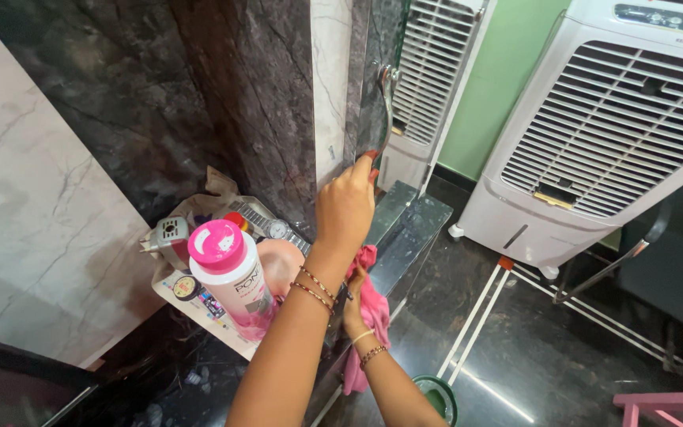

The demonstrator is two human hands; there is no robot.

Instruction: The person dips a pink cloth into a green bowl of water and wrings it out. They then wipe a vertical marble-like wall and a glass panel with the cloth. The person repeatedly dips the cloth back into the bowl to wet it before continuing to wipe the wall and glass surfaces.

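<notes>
Left hand grips edge of mirrored cupboard door, fingers curled round it, just under metal handle. Right hand lower down, fingers bunched on pink cloth. Door-wiping step looks in hand. Next move needs door held steady, cloth pressed flat on glass.

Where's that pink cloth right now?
In the head view, the pink cloth sits low and centre, held in the right hand, just below the left hand and to the right of the pink-capped bottle.
</notes>
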